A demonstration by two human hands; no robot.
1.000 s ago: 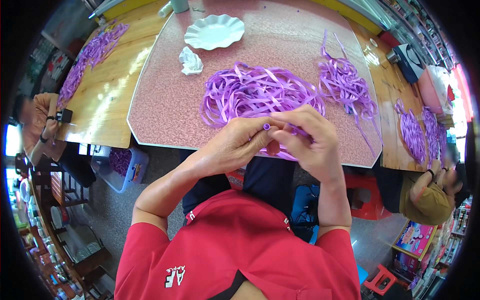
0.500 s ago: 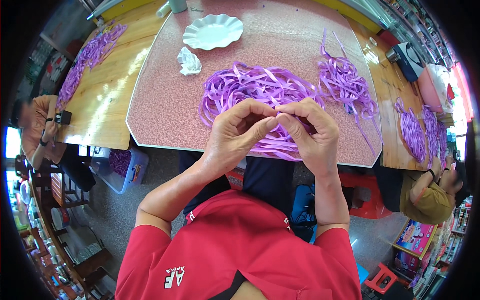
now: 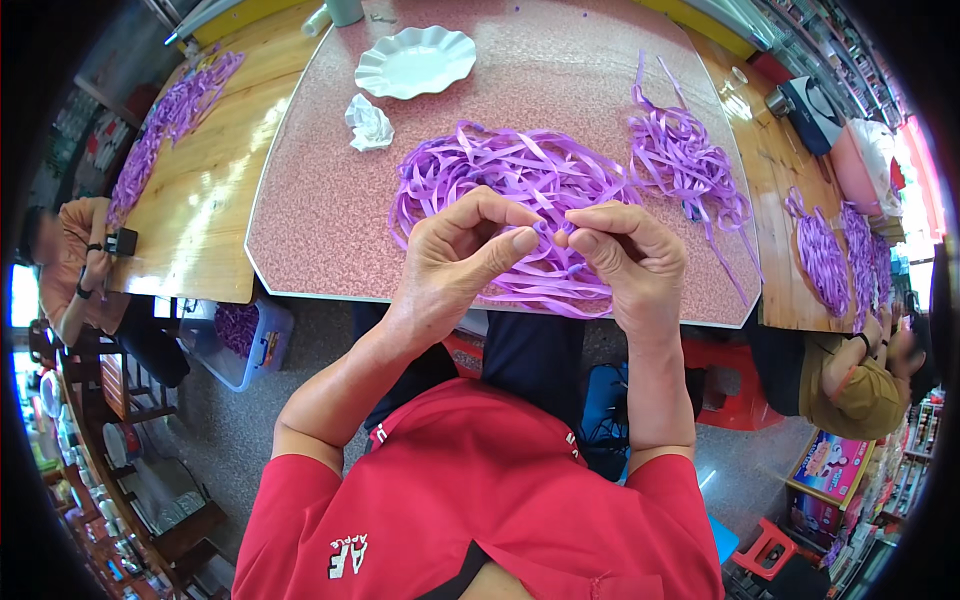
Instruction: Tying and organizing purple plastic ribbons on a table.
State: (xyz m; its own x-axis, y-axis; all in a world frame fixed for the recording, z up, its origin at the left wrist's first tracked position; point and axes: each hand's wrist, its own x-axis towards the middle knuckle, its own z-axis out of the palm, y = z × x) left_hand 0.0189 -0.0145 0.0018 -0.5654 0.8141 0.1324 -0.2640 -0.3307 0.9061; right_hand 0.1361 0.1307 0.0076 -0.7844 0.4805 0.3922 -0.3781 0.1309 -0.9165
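A large heap of purple ribbon straps (image 3: 510, 165) lies on the pink speckled table in front of me. Over its near part, my left hand (image 3: 450, 255) pinches a small purple piece (image 3: 541, 227) between thumb and forefinger. Close beside it, my right hand (image 3: 640, 262) is closed in a pinch on another small purple piece (image 3: 569, 227). A narrow gap separates the two sets of fingertips. The pieces are too small to tell their kind, and the fingers partly cover them.
A second bundle of purple straps (image 3: 680, 160) lies to the right. Beyond the heap are a white scalloped plate (image 3: 415, 62) and crumpled tissue (image 3: 369, 124). People with more straps sit at the left (image 3: 85, 260) and right (image 3: 860, 385). A plastic bin (image 3: 270, 340) stands on the floor.
My fingertips, together before, have drawn slightly apart, so the small purple pieces now show between them. The whole view has shifted a little.
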